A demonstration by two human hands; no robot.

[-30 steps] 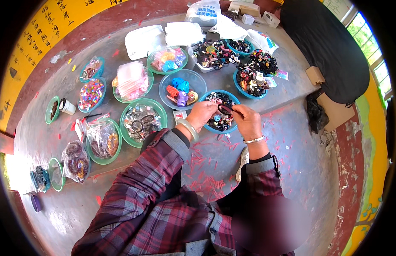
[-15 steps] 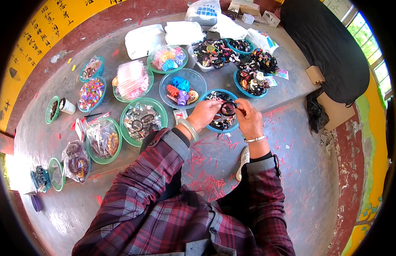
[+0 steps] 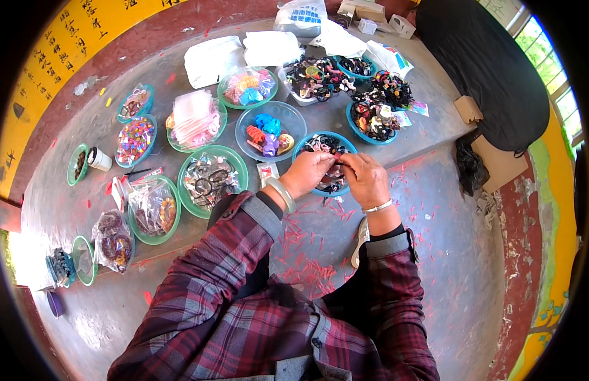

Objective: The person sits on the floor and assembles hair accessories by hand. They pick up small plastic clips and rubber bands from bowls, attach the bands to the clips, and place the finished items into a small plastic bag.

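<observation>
Both my hands are over a blue-rimmed basin [image 3: 301,148] of black hair ties and small ornaments. My left hand [image 3: 307,173] and my right hand [image 3: 368,181] meet fingertip to fingertip, closed in a pinch on a black hair tie [image 3: 337,160]. Most of that loop is hidden by my fingers and blends with the dark heap below. A pale bangle [image 3: 280,193] circles my left wrist, and a thinner one [image 3: 378,207] my right.
Beside my left forearm stands a green basin [image 3: 184,197] with bagged dark bands. Beyond it, a clear blue bowl [image 3: 242,141] holds bright coiled pieces. Another blue basin [image 3: 353,127] of ornamented ties sits to the right. Red scraps [image 3: 307,267] litter the floor.
My fingertips have drawn together, and the black loop that stood open between them is now mostly covered. My right hand has shifted slightly left and down.
</observation>
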